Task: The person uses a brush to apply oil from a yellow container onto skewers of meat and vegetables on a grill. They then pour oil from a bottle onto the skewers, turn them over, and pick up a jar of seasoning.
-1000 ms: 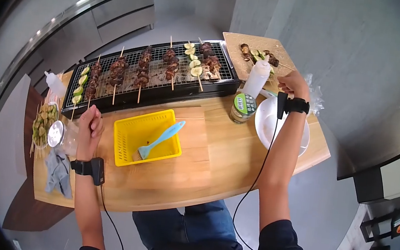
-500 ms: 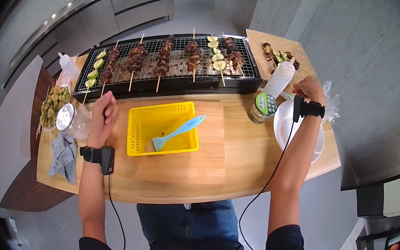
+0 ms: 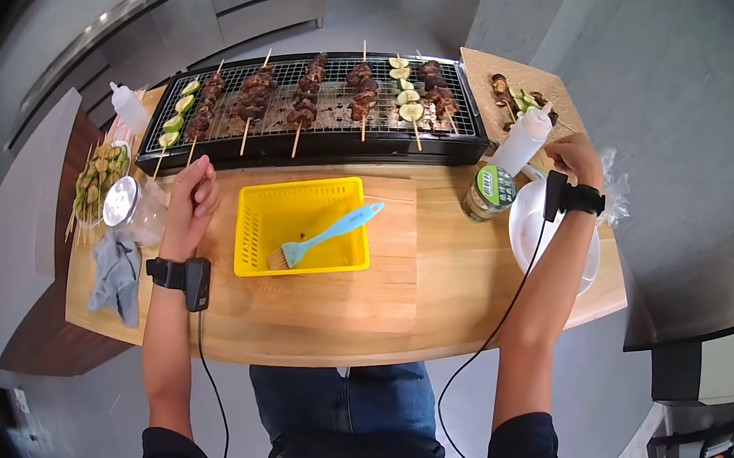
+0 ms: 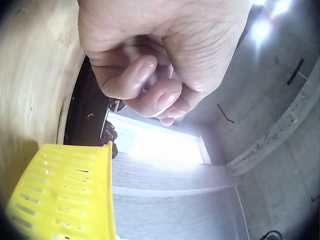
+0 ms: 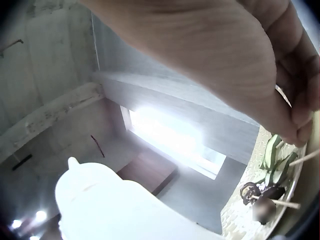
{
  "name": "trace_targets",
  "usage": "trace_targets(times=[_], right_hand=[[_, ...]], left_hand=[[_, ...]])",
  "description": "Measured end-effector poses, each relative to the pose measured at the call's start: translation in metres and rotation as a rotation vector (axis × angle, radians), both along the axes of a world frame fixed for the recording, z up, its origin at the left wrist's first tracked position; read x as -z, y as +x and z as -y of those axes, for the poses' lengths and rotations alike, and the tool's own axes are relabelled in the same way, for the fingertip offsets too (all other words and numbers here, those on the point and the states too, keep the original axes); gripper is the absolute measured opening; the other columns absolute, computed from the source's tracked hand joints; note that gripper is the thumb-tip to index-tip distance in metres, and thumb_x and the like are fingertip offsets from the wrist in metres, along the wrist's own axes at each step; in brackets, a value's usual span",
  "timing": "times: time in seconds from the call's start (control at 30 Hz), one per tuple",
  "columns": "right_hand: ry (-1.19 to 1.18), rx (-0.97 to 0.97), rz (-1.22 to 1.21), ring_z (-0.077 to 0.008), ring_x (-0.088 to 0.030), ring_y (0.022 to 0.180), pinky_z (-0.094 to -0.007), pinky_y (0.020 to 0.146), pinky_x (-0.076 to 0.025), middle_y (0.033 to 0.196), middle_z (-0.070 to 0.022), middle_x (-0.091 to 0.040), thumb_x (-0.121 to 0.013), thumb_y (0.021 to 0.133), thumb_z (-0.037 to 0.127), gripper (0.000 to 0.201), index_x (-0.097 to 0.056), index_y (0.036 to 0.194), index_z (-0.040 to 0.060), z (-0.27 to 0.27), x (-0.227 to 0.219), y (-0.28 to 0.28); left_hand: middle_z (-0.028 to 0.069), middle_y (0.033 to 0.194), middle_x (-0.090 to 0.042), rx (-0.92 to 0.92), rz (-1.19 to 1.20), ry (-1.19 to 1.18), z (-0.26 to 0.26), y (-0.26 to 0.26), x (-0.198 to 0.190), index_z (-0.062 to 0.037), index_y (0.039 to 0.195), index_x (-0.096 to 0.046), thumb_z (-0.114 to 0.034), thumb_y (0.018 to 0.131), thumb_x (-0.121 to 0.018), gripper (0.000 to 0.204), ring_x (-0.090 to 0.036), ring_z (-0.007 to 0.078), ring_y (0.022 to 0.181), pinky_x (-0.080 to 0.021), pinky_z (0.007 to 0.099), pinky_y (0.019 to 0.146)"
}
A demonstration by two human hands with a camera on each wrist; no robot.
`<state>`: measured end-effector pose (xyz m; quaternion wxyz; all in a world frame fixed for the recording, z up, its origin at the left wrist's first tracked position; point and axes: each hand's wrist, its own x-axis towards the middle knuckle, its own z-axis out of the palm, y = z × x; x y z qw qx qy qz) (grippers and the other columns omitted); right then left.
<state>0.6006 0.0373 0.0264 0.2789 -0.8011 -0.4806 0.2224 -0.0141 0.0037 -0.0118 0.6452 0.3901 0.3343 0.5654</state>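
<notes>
Loosely curled, my left hand [image 3: 191, 204] is raised by the grill's front edge; the left wrist view shows its bent fingers [image 4: 162, 100] with nothing visible in them. A meat skewer [image 3: 206, 107] has its bare stick end close to those fingertips. My right hand [image 3: 579, 161] is bent beside the white bowl [image 3: 527, 218] and squeeze bottle [image 3: 524, 140]. In the right wrist view its fingers [image 5: 300, 117] and thumb come together near zucchini [image 5: 271, 150] and browned pieces [image 5: 264, 209] on sticks; whether they hold anything is hidden.
Meat and zucchini skewers lie across the black grill [image 3: 322, 149]. In front stands a yellow basket [image 3: 299, 271] with a blue brush [image 3: 330, 231]. Jars, a second squeeze bottle [image 3: 130, 109], plated skewers [image 3: 99, 182] and a grey cloth [image 3: 117, 277] are around the wooden table [image 3: 317, 350].
The head view has shifted, so the table and grill appear farther right and higher. Both hands keep nearly the same poses, and the brush and skewers keep their places.
</notes>
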Motion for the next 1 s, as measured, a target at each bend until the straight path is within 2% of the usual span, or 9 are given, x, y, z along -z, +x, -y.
trace_targets(times=[0.23, 0.37, 0.47, 0.53, 0.6, 0.73, 0.8, 0.87, 1.0], right_hand=[[0.182, -0.036, -0.282, -0.0093, -0.052, 0.053, -0.0231, 0.048, -0.041, 0.065, -0.0026, -0.059, -0.069, 0.086, 0.016, 0.022, -0.069, 0.082, -0.0052, -0.003, -0.009, -0.002], [0.369, -0.050, -0.277, -0.0089, -0.052, 0.056, -0.0229, 0.051, -0.043, 0.068, -0.0023, -0.061, -0.068, 0.089, 0.018, 0.024, -0.070, 0.087, -0.0062, -0.001, -0.025, -0.006], [0.494, 0.010, -0.191, -0.0087, -0.056, 0.061, -0.0244, 0.056, -0.050, 0.074, -0.0042, -0.066, -0.066, 0.090, 0.015, 0.023, -0.070, 0.091, -0.0071, 0.008, -0.054, -0.025], [0.606, -0.083, -0.217, -0.0080, -0.057, 0.063, -0.0235, 0.059, -0.050, 0.076, -0.0036, -0.067, -0.065, 0.091, 0.017, 0.024, -0.071, 0.092, -0.0057, 0.018, -0.074, -0.042], [0.605, -0.116, -0.226, -0.0074, -0.057, 0.066, -0.0225, 0.061, -0.050, 0.079, -0.0028, -0.068, -0.065, 0.092, 0.018, 0.024, -0.071, 0.095, -0.0048, 0.028, -0.092, -0.065], [0.583, -0.335, -0.374, -0.0064, -0.057, 0.068, -0.0212, 0.062, -0.049, 0.081, -0.0015, -0.067, -0.065, 0.093, 0.018, 0.025, -0.069, 0.102, -0.0051, 0.036, -0.111, -0.119], [0.554, -0.406, -0.433, -0.0059, -0.057, 0.069, -0.0209, 0.062, -0.049, 0.082, -0.0015, -0.066, -0.065, 0.093, 0.018, 0.026, -0.068, 0.104, -0.0054, 0.033, -0.109, -0.148], [0.501, -0.580, -0.524, -0.0056, -0.057, 0.068, -0.0201, 0.061, -0.049, 0.084, -0.0026, -0.067, -0.065, 0.093, 0.019, 0.027, -0.068, 0.104, -0.0053, 0.028, -0.104, -0.180], [0.264, -0.801, -0.649, -0.0070, -0.058, 0.068, -0.0211, 0.062, -0.051, 0.085, -0.0040, -0.068, -0.068, 0.091, 0.019, 0.027, -0.068, 0.105, -0.0035, 0.020, -0.083, -0.247]], left_hand=[[-0.0054, 0.055, -0.039, 0.004, -0.005, 0.012, 0.002, 0.000, -0.002, -0.0068, 0.083, -0.056, -0.025, 0.099, -0.055, 0.024, -0.029, 0.0041, 0.041, -0.023, 0.0197, 0.041], [-0.0054, 0.055, -0.039, 0.012, 0.002, 0.018, 0.002, 0.000, -0.001, -0.0070, 0.082, -0.057, -0.025, 0.099, -0.055, 0.025, -0.029, 0.0039, 0.041, -0.023, 0.0198, 0.041], [-0.0053, 0.055, -0.039, 0.004, -0.010, 0.025, 0.004, 0.002, -0.005, -0.0069, 0.083, -0.057, -0.025, 0.099, -0.055, 0.025, -0.030, 0.0037, 0.041, -0.022, 0.0198, 0.041], [-0.0054, 0.055, -0.040, 0.023, -0.038, 0.034, 0.006, 0.003, -0.008, -0.0070, 0.083, -0.057, -0.025, 0.099, -0.055, 0.024, -0.030, 0.0036, 0.041, -0.022, 0.0199, 0.040], [-0.0053, 0.055, -0.040, 0.033, -0.047, 0.040, 0.005, 0.002, -0.007, -0.0067, 0.083, -0.057, -0.024, 0.099, -0.055, 0.024, -0.030, 0.0036, 0.041, -0.022, 0.0199, 0.040], [-0.0048, 0.055, -0.041, 0.038, -0.094, 0.067, 0.006, 0.001, -0.009, -0.0059, 0.084, -0.059, -0.024, 0.099, -0.055, 0.024, -0.030, 0.0037, 0.041, -0.022, 0.0198, 0.040], [-0.0047, 0.055, -0.042, 0.021, -0.110, 0.054, 0.006, 0.002, -0.010, -0.0053, 0.084, -0.060, -0.023, 0.099, -0.057, 0.023, -0.031, 0.0036, 0.041, -0.022, 0.0198, 0.040], [-0.0048, 0.056, -0.042, 0.049, -0.126, 0.060, 0.006, 0.003, -0.010, -0.0050, 0.083, -0.061, -0.022, 0.098, -0.058, 0.023, -0.031, 0.0032, 0.042, -0.022, 0.0198, 0.040], [-0.0051, 0.060, -0.050, 0.020, -0.202, 0.037, 0.007, 0.005, -0.013, -0.0023, 0.089, -0.065, -0.020, 0.096, -0.061, 0.020, -0.035, 0.0023, 0.043, -0.024, 0.0184, 0.040]])
